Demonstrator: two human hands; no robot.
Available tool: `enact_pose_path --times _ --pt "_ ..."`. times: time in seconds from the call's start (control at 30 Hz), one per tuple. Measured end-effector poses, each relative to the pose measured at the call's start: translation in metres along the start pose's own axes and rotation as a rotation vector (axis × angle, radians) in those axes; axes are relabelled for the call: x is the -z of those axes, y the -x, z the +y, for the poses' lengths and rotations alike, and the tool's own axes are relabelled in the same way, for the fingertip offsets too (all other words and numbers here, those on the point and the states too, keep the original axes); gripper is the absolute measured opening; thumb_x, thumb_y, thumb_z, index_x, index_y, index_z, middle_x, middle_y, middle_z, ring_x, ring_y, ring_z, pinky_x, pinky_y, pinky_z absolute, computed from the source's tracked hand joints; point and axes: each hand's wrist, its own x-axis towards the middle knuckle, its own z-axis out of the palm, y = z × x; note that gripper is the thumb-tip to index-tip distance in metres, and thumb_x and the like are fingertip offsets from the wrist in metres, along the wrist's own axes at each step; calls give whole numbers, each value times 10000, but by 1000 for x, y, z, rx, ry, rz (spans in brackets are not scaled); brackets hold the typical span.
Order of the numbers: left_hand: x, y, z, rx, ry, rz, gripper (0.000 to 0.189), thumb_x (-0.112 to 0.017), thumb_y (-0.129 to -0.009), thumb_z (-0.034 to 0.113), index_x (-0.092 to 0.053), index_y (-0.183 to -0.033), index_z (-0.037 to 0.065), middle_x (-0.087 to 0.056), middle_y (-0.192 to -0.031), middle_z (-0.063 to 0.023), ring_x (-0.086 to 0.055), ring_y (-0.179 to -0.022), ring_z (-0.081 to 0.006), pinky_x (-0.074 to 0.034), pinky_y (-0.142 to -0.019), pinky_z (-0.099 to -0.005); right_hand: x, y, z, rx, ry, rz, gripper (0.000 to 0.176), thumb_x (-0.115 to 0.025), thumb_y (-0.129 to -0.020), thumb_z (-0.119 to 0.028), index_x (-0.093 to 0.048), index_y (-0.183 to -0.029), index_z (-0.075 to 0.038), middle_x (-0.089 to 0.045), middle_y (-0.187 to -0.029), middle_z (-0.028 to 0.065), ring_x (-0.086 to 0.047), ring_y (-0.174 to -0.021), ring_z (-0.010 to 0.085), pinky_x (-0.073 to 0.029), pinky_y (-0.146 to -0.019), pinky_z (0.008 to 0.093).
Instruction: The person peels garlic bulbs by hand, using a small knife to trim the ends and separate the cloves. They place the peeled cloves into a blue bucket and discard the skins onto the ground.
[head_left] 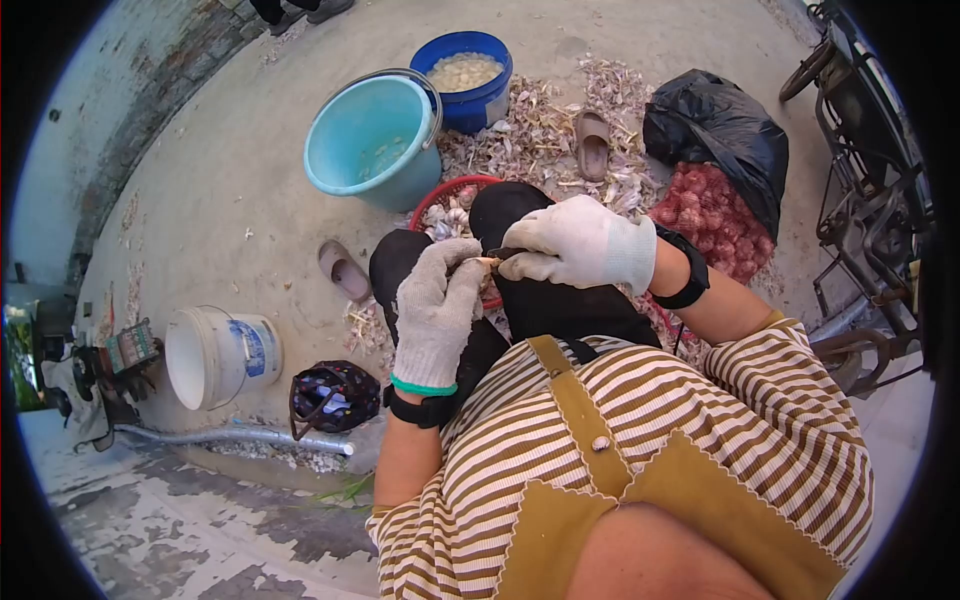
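Observation:
My left hand, in a white knit glove, pinches a small pale garlic clove between thumb and fingertips. Just right of it, my gloved right hand is closed on a small dark knife, its tip at the clove; most of this tool is hidden by the fingers. Both hands meet above my knees. Below and beyond them, partly covered by my legs, a red basket holds garlic bulbs.
Ahead stand a light-blue bucket with a few cloves and a dark-blue bucket full of peeled cloves. Garlic skins litter the floor. At right are a red mesh sack of garlic and a black bag; at left, a white bucket.

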Motion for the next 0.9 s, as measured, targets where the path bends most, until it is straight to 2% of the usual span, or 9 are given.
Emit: enact_pose_path --times 0.3,0.4,0.47,0.57,0.7,0.77,0.8,0.87,0.9 --pt "3 3 6 50 81 -22 168 -595 -900 63 -619 -1055 3 -652 -773 -44 -539 -541 -61 -427 -486 -217 -7 1 14 145 68 53 281 -601 -880 -285 -647 -1034 -55 -660 -881 155 -651 -782 323 -518 -700 398" --pt "8 6 13 203 189 -78 177 -544 -918 87 -612 -1062 9 -613 -766 -46 -510 -527 -74 -378 -452 -196 -10 1 17 244 -59 123 239 -590 -888 -274 -656 -980 -63 -654 -797 125 -643 -741 277 -507 -662 381" --pt "15 6 9 279 475 -198 193 -517 -919 88 -609 -1060 -4 -622 -771 -75 -506 -518 -84 -384 -442 -190 -7 0 16 250 -588 -88 245 -615 -891 -257 -674 -987 -39 -636 -728 83 -591 -633 167 -486 -587 315" --pt "21 8 9 276 623 -314 189 -521 -923 98 -601 -1055 -11 -628 -775 -99 -502 -506 -93 -396 -439 -186 4 4 1 164 -702 -202 267 -629 -895 -257 -677 -1012 -22 -611 -700 50 -528 -604 95 -457 -548 265" --pt "17 7 6 198 772 -318 196 -552 -916 100 -604 -1066 -15 -633 -789 -86 -523 -525 -83 -417 -443 -195 5 0 3 46 -733 -292 273 -625 -897 -254 -671 -1020 -15 -605 -701 52 -539 -615 98 -462 -559 277" --pt "18 3 5 185 676 -157 189 -549 -925 104 -601 -1059 -19 -632 -789 -94 -527 -524 -86 -433 -449 -198 3 1 3 -49 -669 -147 287 -628 -895 -287 -669 -1003 -24 -623 -719 87 -578 -623 158 -469 -580 308" --pt "18 2 6 207 629 -123 178 -554 -927 107 -604 -1054 -9 -632 -783 -82 -532 -526 -87 -415 -442 -192 2 2 3 -49 -668 -146 287 -628 -895 -287 -669 -1003 -24 -623 -719 87 -578 -623 158 -469 -580 308" --pt "16 2 3 209 567 -110 180 -566 -925 115 -606 -1053 -4 -633 -779 -70 -532 -526 -84 -406 -438 -192 0 3 2 154 -350 24 324 -613 -899 -353 -665 -983 -44 -640 -768 140 -623 -677 261 -486 -626 352" --pt "15 1 2 208 505 -96 182 -578 -922 124 -607 -1053 1 -635 -774 -58 -532 -527 -80 -396 -434 -192 1 3 0 150 -351 26 324 -613 -899 -353 -665 -983 -44 -640 -768 140 -623 -677 261 -486 -626 352"
